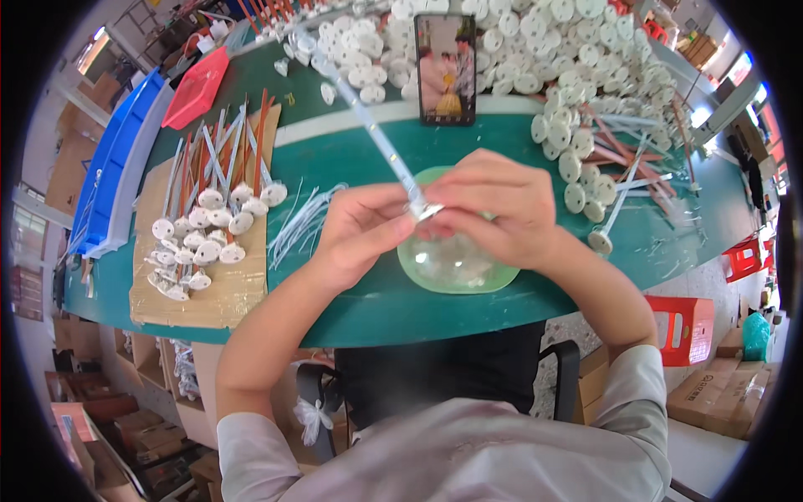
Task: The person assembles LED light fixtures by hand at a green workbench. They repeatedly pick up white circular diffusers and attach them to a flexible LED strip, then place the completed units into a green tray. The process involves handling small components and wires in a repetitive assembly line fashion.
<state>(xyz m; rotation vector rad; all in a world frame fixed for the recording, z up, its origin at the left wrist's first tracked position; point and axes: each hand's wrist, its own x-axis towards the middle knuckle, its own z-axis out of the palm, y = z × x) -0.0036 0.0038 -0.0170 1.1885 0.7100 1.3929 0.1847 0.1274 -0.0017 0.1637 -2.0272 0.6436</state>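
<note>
Both of my hands meet above a green bowl (507, 280), fingers pinched together. Between them is the lower end of a long pale translucent strip (368, 125) with small dots along it, which slants up and away to the left. At that end sits a small white and shiny piece (428, 211), partly covered by fingertips. My left hand (364, 227) grips the strip's end from the left, thumb on top. On the other side my right hand (498, 205) pinches the white piece. The bowl looks to hold something clear, hard to make out.
On cardboard (201, 309) at left lie several strips with white round caps (242, 222). Loose white ties (303, 222) lie beside it. A phone (446, 71) stands before a big heap of white caps (535, 42). Blue (117, 167) and red trays (196, 88) sit far left.
</note>
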